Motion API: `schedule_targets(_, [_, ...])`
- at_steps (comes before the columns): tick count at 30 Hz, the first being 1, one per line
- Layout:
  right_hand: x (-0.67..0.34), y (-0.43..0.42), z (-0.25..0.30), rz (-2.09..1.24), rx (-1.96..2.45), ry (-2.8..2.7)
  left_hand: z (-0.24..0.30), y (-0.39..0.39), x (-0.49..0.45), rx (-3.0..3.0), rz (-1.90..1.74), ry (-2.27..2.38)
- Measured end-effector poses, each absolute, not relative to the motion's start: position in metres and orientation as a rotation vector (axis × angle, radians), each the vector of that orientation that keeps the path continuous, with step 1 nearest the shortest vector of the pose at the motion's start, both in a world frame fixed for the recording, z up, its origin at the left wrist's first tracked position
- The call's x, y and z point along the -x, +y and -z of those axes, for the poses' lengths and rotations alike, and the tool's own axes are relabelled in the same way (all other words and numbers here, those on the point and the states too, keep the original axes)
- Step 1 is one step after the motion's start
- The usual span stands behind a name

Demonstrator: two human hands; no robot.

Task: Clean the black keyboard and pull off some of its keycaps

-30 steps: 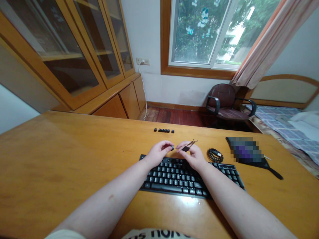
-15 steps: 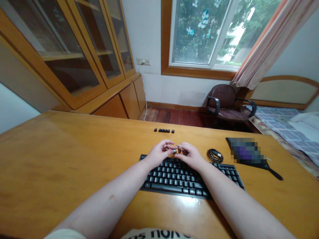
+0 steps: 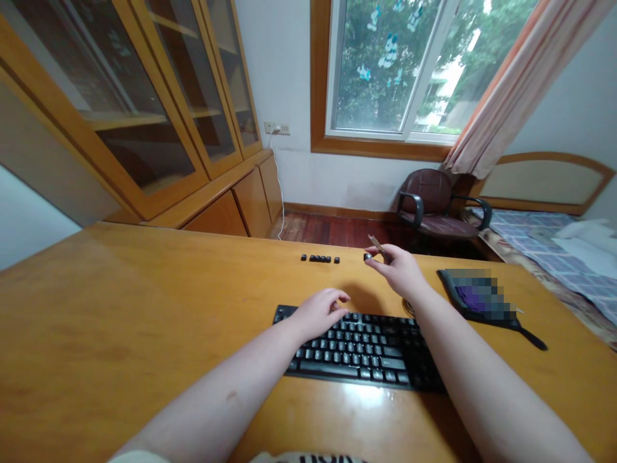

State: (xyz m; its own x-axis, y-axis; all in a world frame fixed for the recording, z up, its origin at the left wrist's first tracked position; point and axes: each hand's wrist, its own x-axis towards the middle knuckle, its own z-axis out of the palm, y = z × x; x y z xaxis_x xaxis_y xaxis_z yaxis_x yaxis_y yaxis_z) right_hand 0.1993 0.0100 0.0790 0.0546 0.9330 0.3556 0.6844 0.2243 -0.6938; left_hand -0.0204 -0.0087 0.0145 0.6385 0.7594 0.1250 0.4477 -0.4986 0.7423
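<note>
My right hand [image 3: 401, 270] is raised over the far part of the desk, with a small dark keycap [image 3: 367, 256] pinched at its fingertips. A thin brownish tool [image 3: 376, 244], its exact kind unclear, also sticks out of that hand. My left hand [image 3: 319, 314] hovers at or rests on the upper left of a black keyboard [image 3: 347, 354]; its fingers are loosely curved, the thumb apart, and nothing shows in them. Several black keycaps [image 3: 321, 258] stand in a row near the desk's far edge, left of my right hand. My right forearm covers part of the keyboard's right end.
A coiled black cable [image 3: 409, 307] lies partly behind my right forearm. Further right is a dark pouch [image 3: 463, 302] with a strap, partly blurred out. The wooden desk [image 3: 120, 308] ends at its far edge; a chair [image 3: 429, 199] stands beyond.
My hands have come apart. The right one has moved away and to the right, carrying the keycap and the brownish tool; the left one has stayed over the keyboard and let go.
</note>
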Motion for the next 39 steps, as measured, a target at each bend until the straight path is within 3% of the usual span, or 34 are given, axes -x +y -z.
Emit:
schedule_targets(7, [-0.182,0.085,-0.037,-0.453,1.699,-1.667,-0.012,-0.008,0.020,-2.197,-0.511,0.962])
schedule_targets(14, [-0.181,0.096,0.015,-0.426,1.830,-1.761,-0.013,-0.007,0.021,-2.160,-0.510,0.967])
schedule_targets(39, [-0.177,0.100,0.021,-0.407,1.875,-1.887,-0.016,-0.007,0.020,-2.147,-0.494,0.998])
